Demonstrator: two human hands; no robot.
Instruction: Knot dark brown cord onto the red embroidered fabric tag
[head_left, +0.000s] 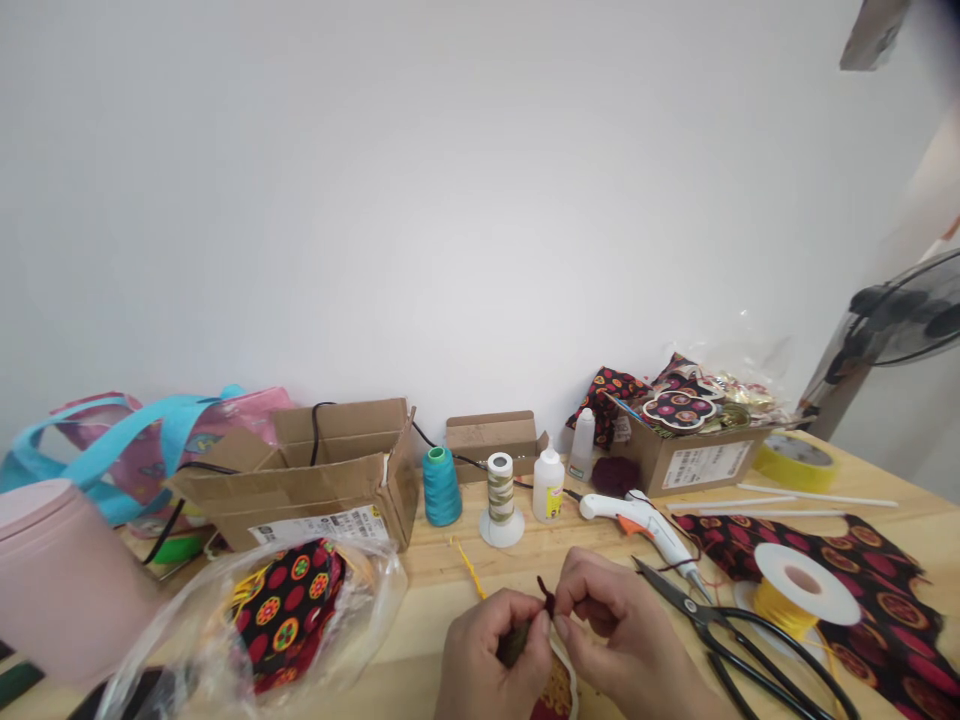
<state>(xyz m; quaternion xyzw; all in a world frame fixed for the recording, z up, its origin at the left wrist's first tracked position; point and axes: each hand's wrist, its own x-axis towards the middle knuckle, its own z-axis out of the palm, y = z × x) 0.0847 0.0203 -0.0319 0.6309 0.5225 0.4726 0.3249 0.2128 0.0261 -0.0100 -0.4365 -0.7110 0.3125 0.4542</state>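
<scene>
Maroon tuft (545,594) stands upright at the bottom centre of the frame, pinched from the right by the right hand (626,630), while the left hand (487,655), curled closed, grips the round patterned piece (559,692) just below it.

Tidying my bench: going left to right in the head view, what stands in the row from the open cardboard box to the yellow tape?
open cardboard box → teal thread cone → white spool → white glue bottle → box of fabric scraps → yellow tape roll
</scene>
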